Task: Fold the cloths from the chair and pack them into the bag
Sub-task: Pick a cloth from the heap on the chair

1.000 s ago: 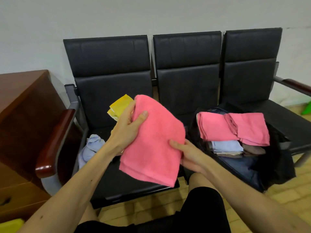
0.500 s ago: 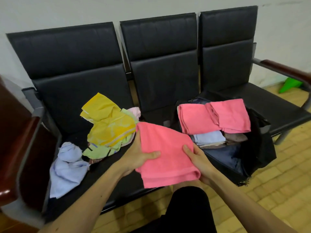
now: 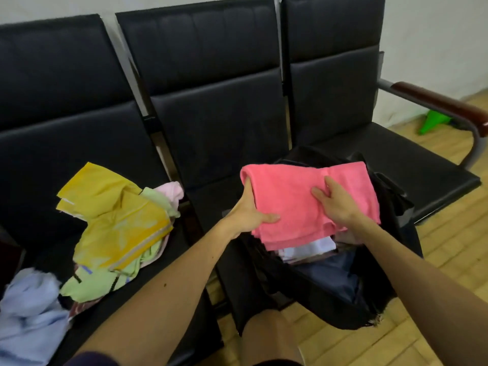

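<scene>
A folded pink towel (image 3: 290,202) lies on top of the cloths in the open black bag (image 3: 330,286), which sits on the middle seat of the black chair row (image 3: 211,128). My left hand (image 3: 250,212) grips the towel's left edge, thumb on top and fingers under it. My right hand (image 3: 335,202) presses flat on the towel's right part. Another pink cloth (image 3: 351,173) shows at the far right of the bag, with white and pale cloths (image 3: 311,247) under the pink layer. Unfolded yellow and green cloths (image 3: 116,223) are heaped on the left seat.
A light blue cloth (image 3: 29,313) lies crumpled at the left seat's front corner. The right seat ends in a brown armrest (image 3: 443,104). A green object (image 3: 433,122) stands on the wooden floor beyond it. My knee (image 3: 269,339) is close below the bag.
Both hands carried the folded pink towel from in front of the left seat rightward onto the bag's contents. My view swung right and down with it.
</scene>
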Tool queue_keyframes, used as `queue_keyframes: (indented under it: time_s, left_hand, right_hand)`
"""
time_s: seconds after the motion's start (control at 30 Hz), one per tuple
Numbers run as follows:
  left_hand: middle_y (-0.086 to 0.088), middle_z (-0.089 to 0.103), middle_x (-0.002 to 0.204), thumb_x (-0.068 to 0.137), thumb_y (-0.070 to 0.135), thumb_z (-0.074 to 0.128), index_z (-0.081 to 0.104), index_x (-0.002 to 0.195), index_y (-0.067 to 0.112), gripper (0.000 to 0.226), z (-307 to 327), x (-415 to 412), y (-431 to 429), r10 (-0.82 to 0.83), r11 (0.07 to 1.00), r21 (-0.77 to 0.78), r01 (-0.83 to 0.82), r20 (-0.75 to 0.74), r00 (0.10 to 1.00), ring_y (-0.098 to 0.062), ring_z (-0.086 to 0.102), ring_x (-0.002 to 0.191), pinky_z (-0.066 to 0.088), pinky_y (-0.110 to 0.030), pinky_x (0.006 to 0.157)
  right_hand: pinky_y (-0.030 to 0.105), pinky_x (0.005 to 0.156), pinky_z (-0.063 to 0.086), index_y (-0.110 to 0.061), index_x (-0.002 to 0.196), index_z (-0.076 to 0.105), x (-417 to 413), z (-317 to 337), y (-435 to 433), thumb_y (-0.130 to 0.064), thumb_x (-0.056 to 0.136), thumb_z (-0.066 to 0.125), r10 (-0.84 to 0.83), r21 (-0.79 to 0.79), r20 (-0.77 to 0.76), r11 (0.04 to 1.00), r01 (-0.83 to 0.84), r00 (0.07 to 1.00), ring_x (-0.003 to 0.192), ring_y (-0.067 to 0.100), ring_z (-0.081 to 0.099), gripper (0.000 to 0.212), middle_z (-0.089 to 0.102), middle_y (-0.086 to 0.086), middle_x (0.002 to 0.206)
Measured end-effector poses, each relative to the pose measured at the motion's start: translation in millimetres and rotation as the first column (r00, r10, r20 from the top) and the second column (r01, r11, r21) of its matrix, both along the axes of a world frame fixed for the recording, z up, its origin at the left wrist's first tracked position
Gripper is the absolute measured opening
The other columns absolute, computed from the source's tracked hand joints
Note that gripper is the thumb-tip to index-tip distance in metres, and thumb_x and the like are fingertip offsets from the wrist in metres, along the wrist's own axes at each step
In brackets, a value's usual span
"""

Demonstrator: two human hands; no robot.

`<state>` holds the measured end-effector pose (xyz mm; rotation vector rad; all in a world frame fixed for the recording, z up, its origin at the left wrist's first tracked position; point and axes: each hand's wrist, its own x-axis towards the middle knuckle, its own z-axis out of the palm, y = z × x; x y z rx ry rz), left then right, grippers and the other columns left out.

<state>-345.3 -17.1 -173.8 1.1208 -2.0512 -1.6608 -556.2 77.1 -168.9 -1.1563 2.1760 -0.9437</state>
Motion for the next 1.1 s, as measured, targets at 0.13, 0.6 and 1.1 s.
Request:
queue_keyframes:
  time_s: [0.13, 0.6, 1.1]
  left_hand:
    - [0.002, 0.012, 0.163, 0.072, 0.016, 0.088, -0.03, 0.15, 0.033, 0.143, -24.2, -28.3, -34.3, -0.031, 1.0, 0.001, 0.031, 0.118, 0.992, -0.019, 0.025, 0.147, 0.026, -0.043, 0.121]
    - [-0.003, 0.043, 0.15, 0.076, 0.019, 0.085, 0.013, 0.157, 0.031, 0.109, -42.5, -20.0, -52.2, 0.086, 0.996, -0.011, -0.086, 0.224, 0.971, -0.023, 0.048, 0.132, 0.044, -0.045, 0.11]
    - [0.01, 0.069, 0.08, 0.086, 0.019, 0.075, 0.071, 0.082, 0.022, 0.007, -64.0, 291.0, 24.7, 0.569, 0.812, -0.367, -0.454, 0.326, 0.755, -0.006, 0.065, 0.078, 0.045, -0.011, 0.066]
  right_hand:
    - [0.038, 0.104, 0.036, -0.003, 0.149, 0.033, -19.6, -21.3, -24.7, -0.031, 0.104, 0.046, -0.006, 0.075, -0.109, 0.997, 0.014, 0.994, 0.129, 0.038, 0.048, 0.055, 0.049, 0.02, 0.144]
    - [0.048, 0.081, 0.048, -0.004, 0.13, 0.049, -7.7, -38.8, -29.5, -0.03, 0.093, 0.062, 0.006, 0.143, -0.53, 0.986, 0.083, 0.848, 0.103, 0.044, 0.057, 0.046, 0.056, 0.021, 0.121]
    - [0.035, 0.077, 0.051, -0.02, 0.102, 0.056, 290.0, -73.0, -18.9, -0.026, 0.091, 0.066, 0.478, -0.07, -0.256, 0.858, -0.509, 0.84, 0.095, 0.017, 0.061, 0.016, 0.056, -0.005, 0.102]
